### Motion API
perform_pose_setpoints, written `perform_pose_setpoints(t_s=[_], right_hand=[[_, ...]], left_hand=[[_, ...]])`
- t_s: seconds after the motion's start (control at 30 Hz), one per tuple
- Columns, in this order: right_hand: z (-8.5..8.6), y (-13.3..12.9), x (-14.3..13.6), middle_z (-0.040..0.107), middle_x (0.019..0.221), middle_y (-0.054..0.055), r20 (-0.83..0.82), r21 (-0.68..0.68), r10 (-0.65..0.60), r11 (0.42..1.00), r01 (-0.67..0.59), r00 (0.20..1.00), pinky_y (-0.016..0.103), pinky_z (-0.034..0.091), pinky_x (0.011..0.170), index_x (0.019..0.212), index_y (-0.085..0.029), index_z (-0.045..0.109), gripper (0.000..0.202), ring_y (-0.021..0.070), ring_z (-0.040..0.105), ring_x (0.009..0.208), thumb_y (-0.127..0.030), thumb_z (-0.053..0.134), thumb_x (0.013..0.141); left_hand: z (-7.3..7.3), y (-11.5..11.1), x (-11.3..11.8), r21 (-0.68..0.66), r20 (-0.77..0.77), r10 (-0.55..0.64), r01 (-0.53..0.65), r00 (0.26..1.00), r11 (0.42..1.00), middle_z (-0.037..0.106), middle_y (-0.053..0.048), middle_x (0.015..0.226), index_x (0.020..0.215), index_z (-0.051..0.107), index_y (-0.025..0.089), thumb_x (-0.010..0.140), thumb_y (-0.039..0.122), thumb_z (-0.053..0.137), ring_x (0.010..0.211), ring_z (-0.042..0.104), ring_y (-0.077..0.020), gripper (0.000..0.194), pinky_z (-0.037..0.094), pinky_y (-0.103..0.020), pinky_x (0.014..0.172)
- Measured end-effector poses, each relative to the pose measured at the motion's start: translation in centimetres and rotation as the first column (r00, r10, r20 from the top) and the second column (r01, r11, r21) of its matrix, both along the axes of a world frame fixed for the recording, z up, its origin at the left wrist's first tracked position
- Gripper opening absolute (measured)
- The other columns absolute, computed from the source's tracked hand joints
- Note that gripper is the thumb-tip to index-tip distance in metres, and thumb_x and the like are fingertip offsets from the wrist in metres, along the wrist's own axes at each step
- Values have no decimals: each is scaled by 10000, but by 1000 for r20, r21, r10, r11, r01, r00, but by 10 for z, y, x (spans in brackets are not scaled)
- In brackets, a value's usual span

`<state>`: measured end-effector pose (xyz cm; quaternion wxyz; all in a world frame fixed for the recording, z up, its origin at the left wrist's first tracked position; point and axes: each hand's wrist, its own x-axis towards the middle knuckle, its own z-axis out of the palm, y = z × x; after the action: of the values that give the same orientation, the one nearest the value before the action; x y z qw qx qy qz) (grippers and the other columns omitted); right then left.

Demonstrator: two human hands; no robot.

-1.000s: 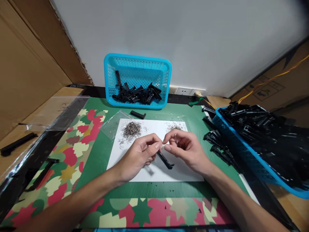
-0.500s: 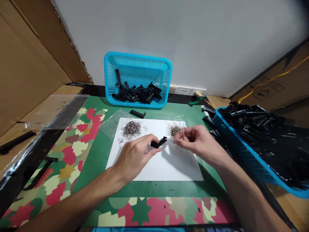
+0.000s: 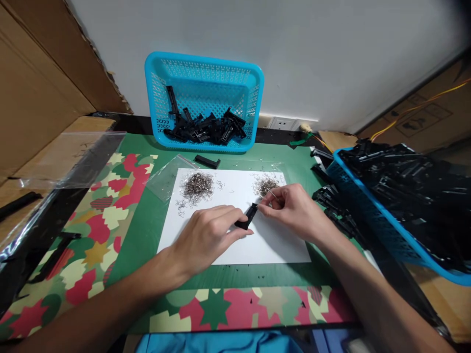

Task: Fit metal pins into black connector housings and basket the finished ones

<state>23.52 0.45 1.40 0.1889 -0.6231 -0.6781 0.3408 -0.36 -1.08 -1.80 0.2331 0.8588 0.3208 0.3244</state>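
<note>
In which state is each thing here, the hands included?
Left hand: closed on black part
Right hand: pinched together at the part's end
Back basket: partly filled
Right basket: heaped
Left pile: loose, spread
Right pile: loose, partly hidden
White sheet: flat
Clear bag: lying flat
Plug: inserted

Left hand (image 3: pixel 209 234) — gripping black part (image 3: pixel 249 218), white paper (image 3: pixel 235 254)

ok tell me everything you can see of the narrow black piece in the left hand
The narrow black piece, plastic by its look, has a small projection at its far end. The bare left hand grips its near end, partly hiding it, above the flat white paper sheet. It slants away to the right; the bare right hand has fingertips at its far end, perhaps touching.
</note>
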Motion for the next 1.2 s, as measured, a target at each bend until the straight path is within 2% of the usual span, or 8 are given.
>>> perform_pose_setpoints(t_s=[0.4,0.63,0.83,0.97,1.1,1.2], right_hand=[[2,-6,-6,449,552,-48,68,92,-1,996,-5,998,276,273,508,753,-161,734,224,102,360,533,-302,675,917],[-2,-8,-9,468,547,-37,105,156,-5,988,-11,994,283,269,522,729,-160,713,246,106,358,530,-324,693,912],[3,-8,-7,487,547,-27,108,98,16,995,-27,994,278,279,516,751,-162,755,266,113,368,539,-355,680,917],[11,-8,0,478,548,-25,127,49,101,993,-108,987,284,265,503,842,-165,793,298,121,356,531,-387,635,963],[19,-10,10,637,689,24,45,99,94,990,-99,995,292,366,551,1002,-189,803,368,163,513,607,-455,552,1040],[20,-9,14,722,859,53,-106,142,110,985,-94,988,314,491,720,1068,-227,795,408,214,651,805,-502,493,1080]], left_hand=[[-1,1,-1,-27,10,52,-52,999,998,764,-1,815,978,713,152,872,233,859,624,659,-128,198,432,-259,554],[-1,-1,-1,-45,4,50,-49,999,998,755,-4,776,956,717,141,879,219,850,579,646,-119,172,415,-251,512],[-1,0,-1,-25,5,50,-50,999,998,755,-4,775,957,726,147,895,236,833,587,657,-121,152,437,-253,526],[-2,0,-1,-57,11,64,-63,998,996,757,-6,775,960,730,148,891,236,838,596,662,-127,155,443,-260,536],[-5,0,-2,-94,17,62,-60,998,994,781,-20,845,972,730,159,902,268,828,626,674,-137,163,470,-270,568],[-5,0,-3,-103,19,63,-61,998,993,785,-21,863,964,731,166,908,279,820,649,686,-146,155,488,-275,591]])
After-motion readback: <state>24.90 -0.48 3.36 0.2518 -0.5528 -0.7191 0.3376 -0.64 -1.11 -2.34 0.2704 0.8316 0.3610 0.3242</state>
